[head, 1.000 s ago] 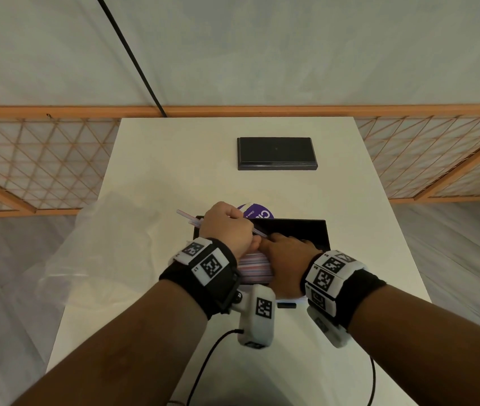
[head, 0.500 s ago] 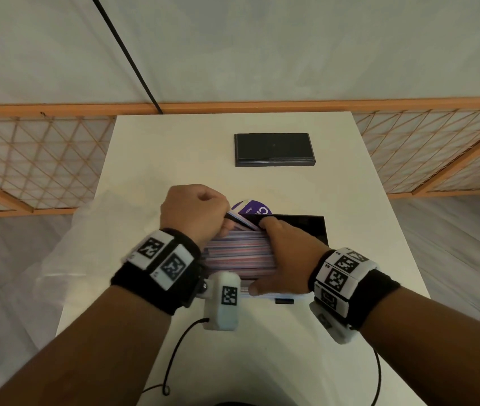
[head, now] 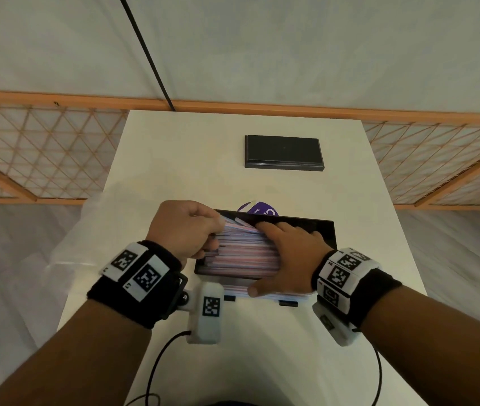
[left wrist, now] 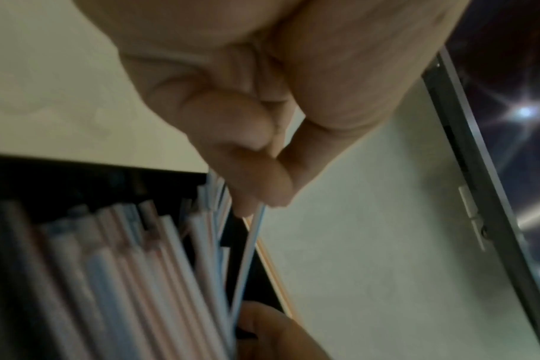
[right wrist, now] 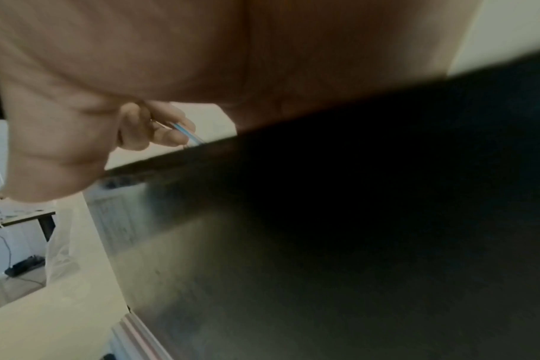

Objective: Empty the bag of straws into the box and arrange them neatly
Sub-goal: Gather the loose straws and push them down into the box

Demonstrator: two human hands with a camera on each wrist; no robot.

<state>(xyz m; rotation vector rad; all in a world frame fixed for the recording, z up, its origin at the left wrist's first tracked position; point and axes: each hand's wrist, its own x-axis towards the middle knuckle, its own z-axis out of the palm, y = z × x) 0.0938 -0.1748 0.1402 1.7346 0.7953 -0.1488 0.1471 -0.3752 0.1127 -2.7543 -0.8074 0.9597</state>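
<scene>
Since a second ago both hands have shifted: the left hand (head: 184, 230) has slid out to the left end of the shallow black rectangular box (head: 325, 230), and the right hand (head: 287, 253) has flattened out over the middle of it. Left fingers are curled, pinching the ends of a few thin striped paper straws (head: 244, 256); the left wrist view shows thumb and fingertip closed on a blue-and-white one (left wrist: 247, 255). Right hand lies spread, palm down on the straw pile, thumb hooked over the box's near edge. The straws lie lengthwise in the box, mostly parallel, with a few at the far side fanned up at an angle. A clear crumpled plastic bag (head: 86, 230) sits on the white desk (head: 189, 156) just left of the box. A purple round label (head: 258, 209) peeks out right behind the box, and a flat black lid (head: 284, 152) lies further back, well apart.
</scene>
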